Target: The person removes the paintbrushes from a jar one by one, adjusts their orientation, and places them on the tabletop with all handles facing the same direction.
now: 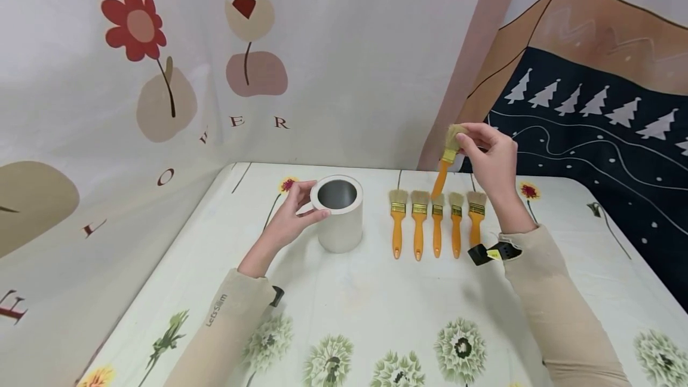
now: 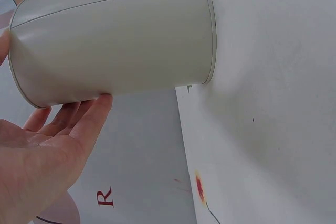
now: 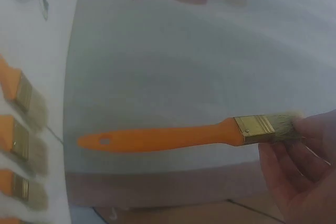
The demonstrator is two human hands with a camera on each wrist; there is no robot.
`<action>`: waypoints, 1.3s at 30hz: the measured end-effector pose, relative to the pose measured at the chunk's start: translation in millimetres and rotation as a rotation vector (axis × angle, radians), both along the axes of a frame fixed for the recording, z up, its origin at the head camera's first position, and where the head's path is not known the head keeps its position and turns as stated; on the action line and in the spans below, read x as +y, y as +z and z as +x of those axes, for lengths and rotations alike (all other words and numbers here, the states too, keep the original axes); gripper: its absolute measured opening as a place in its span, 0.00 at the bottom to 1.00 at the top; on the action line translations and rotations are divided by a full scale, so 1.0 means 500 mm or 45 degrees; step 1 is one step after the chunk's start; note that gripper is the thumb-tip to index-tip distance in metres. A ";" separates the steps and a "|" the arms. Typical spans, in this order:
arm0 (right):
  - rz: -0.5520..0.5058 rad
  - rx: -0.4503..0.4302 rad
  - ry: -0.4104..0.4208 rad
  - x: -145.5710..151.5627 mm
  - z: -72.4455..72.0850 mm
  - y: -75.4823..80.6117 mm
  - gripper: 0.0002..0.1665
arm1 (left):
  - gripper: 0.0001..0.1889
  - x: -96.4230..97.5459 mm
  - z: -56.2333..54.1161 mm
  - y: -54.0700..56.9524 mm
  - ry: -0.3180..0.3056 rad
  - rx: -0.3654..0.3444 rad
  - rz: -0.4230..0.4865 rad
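My right hand [image 1: 491, 157] pinches a paintbrush [image 1: 442, 175] by its bristles, above the far part of the table. Its orange handle hangs down, slightly tilted, and the gold ferrule shows in the right wrist view below the fingertips. A white cylindrical holder [image 1: 340, 229] stands upright on the table with its dark, round opening facing up. My left hand [image 1: 290, 217] grips its left side near the top, thumb at the rim; in the left wrist view the fingers [image 2: 97, 114] lie against its smooth wall.
Several similar paintbrushes [image 1: 418, 226] lie in a row right of the holder, bristles toward the back. A flower-printed cloth [image 1: 344, 309] covers the table. Behind it hangs a printed curtain [image 1: 355, 64], with a dark tree-patterned part at the right.
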State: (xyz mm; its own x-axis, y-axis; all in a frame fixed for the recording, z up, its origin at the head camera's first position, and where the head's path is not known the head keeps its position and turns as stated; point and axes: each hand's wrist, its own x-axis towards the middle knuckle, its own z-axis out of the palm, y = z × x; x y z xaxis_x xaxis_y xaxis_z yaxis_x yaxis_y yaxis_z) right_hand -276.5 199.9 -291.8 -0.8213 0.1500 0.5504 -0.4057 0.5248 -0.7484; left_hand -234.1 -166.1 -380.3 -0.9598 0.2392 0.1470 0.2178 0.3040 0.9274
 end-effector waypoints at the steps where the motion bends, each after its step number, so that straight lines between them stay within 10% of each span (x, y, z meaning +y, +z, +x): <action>1: -0.002 -0.005 -0.009 0.005 -0.001 -0.002 0.18 | 0.37 0.000 0.000 0.000 -0.001 0.003 -0.002; 18: -0.063 -0.292 -0.128 0.107 -0.039 -0.056 0.24 | 0.36 0.002 0.000 0.001 0.010 -0.002 -0.005; 39: -0.252 -0.824 -0.213 0.291 -0.106 -0.245 0.11 | 0.37 0.000 0.001 0.005 -0.007 -0.008 0.004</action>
State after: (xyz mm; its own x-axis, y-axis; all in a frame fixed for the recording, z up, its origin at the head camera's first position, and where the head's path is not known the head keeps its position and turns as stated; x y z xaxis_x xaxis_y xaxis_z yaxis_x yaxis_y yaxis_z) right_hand -329.5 345.5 -414.4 -0.9322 0.3501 -0.0925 0.2283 0.3701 -0.9005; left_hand -233.7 -165.9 -377.8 -0.9593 0.2443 0.1416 0.2136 0.2996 0.9298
